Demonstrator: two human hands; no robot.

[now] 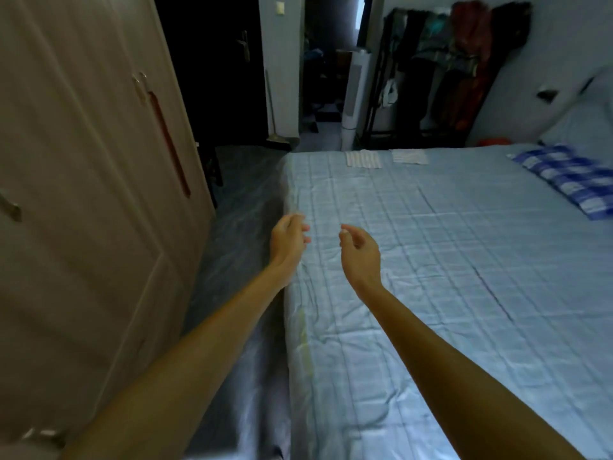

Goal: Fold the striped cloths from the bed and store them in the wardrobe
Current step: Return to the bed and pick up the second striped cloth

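Bedroom: left hand (288, 240) and right hand (360, 249) hover over the bed (431, 277), fingers loosely curled, holding nothing. Far beyond the fingertips lie the first striped cloth (363, 160) and second striped cloth (409, 157); wardrobe (83, 161) left of the left hand.

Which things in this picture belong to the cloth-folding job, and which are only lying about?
For the job: left striped cloth, right striped cloth, bed, wardrobe, left hand, right hand (both empty).
Only lying about: blue checked cloth, clothes rack, broom, white tower fan.
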